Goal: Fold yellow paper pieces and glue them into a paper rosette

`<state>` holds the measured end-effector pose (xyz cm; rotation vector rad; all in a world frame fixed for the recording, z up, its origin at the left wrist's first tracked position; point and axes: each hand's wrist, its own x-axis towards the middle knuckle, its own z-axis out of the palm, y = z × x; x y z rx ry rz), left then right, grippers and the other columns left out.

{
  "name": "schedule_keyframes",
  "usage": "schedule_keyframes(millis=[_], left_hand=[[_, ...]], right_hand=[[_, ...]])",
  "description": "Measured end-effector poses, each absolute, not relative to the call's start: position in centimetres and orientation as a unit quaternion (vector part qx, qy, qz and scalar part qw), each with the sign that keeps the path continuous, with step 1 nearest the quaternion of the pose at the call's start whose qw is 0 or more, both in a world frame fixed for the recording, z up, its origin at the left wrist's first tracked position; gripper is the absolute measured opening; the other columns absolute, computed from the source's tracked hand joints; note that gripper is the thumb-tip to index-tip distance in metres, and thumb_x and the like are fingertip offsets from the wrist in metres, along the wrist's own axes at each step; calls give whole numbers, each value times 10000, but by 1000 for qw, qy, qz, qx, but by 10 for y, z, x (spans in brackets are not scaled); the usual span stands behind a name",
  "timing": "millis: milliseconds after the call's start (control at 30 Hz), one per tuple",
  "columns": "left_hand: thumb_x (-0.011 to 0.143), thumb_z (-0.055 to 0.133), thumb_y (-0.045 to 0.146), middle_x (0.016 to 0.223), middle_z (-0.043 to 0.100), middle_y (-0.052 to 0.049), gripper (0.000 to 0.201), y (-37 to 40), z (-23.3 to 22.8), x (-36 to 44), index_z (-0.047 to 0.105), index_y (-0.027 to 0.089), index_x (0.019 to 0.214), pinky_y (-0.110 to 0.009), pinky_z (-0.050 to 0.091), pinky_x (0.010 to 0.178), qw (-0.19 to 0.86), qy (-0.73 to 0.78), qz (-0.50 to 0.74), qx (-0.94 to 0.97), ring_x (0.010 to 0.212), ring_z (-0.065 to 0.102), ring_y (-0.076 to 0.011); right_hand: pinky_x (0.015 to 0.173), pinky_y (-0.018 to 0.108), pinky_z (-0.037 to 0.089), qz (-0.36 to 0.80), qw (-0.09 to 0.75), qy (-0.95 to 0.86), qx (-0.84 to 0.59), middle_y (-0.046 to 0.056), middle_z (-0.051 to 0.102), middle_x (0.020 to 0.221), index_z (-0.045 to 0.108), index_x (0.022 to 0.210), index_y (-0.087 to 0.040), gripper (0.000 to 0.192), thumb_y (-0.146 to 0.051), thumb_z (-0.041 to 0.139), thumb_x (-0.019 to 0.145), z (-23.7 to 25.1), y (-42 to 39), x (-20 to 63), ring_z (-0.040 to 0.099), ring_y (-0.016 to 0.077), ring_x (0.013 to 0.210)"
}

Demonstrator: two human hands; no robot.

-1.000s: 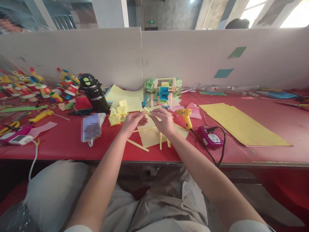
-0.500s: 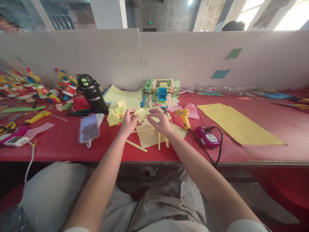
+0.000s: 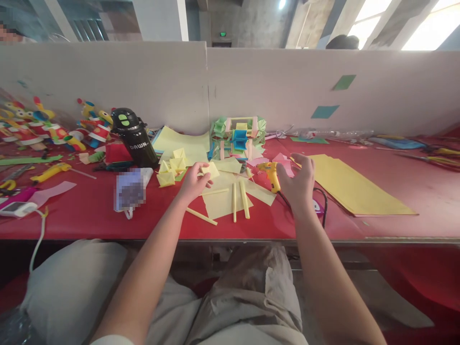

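Note:
My left hand (image 3: 196,183) pinches a small folded piece of yellow paper (image 3: 212,169) above the red table. My right hand (image 3: 299,184) is raised with thumb and fingers apart, just right of a yellow glue gun (image 3: 270,175); whether they touch is unclear. Folded yellow paper units (image 3: 175,168) stand left of my left hand. Yellow paper sticks (image 3: 244,199) and flat sheets (image 3: 212,205) lie between my hands. Behind them is a green, blue and yellow paper model (image 3: 239,136).
A black bottle (image 3: 134,139) stands at the left, near toy figures (image 3: 53,127). Yellow sheets (image 3: 359,187) lie at the right. A purple power socket (image 3: 317,207) with a black cord is partly hidden by my right wrist. A white partition (image 3: 143,76) rises behind.
My right hand has let go of the folded yellow paper and moved right, to beside the glue gun, its fingers spreading. My left hand still holds the paper. The view has shifted slightly.

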<state>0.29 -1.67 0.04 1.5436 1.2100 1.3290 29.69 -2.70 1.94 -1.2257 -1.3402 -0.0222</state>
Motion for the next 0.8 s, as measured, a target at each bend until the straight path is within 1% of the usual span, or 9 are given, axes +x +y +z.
schedule_keyframes(millis=[33,100,167,233,300,367,433,600,800], left_hand=[[825,631,257,981,624,-36,314,-17,1,3,540,203,1120,-242,577,595,376,471,517,608,668,696,-116],[810,641,225,976,645,-45,344,-18,4,4,550,196,1140,-239,572,602,375,468,518,610,674,694,-119],[804,647,202,976,663,-54,360,-19,7,3,555,186,1152,-243,573,611,384,463,520,606,681,693,-122],[798,656,183,992,675,-63,383,-20,9,3,557,178,1168,-254,582,627,397,460,518,602,691,697,-125],[785,673,162,1003,680,-67,417,-21,10,2,559,174,1185,-265,592,645,409,458,514,600,705,706,-134],[772,690,145,1001,682,-67,449,-22,11,2,561,174,1201,-277,602,659,418,455,508,599,717,715,-147],[768,702,142,995,684,-66,467,-22,10,2,563,176,1212,-291,611,669,425,453,504,600,725,722,-158],[760,736,161,999,684,-59,498,-20,7,1,565,187,1228,-317,625,684,442,449,497,597,724,729,-170],[725,787,185,998,690,-54,540,-21,7,1,570,183,1220,-347,629,716,468,437,499,583,704,723,-165]], right_hand=[[881,548,522,-2,591,-587,-554,148,588,1111,627,1071,-229,352,-411,711,782,12,-23,308,601,349,1068],[781,524,526,15,502,-632,-591,146,610,893,631,891,-209,358,-477,774,700,0,-14,323,632,359,932],[695,473,516,49,376,-659,-650,112,599,746,602,779,-218,344,-513,762,703,-6,-6,327,641,334,822],[678,442,502,82,267,-647,-709,116,631,774,600,817,-211,312,-490,721,745,-5,-2,321,644,326,817],[699,434,498,100,222,-622,-744,145,666,914,599,937,-189,274,-406,669,785,0,0,312,646,335,878],[725,430,500,113,244,-610,-745,155,668,1006,580,1015,-177,255,-303,617,797,2,2,305,644,333,928],[741,421,503,137,303,-619,-712,131,668,994,567,1015,-182,236,-243,581,787,2,3,302,646,308,921],[674,383,515,264,431,-657,-560,61,663,891,509,1049,-210,275,-278,570,790,5,-4,302,650,233,791],[685,370,521,348,448,-728,-384,49,612,941,466,1130,-247,311,-303,604,858,28,-33,277,597,192,787]])
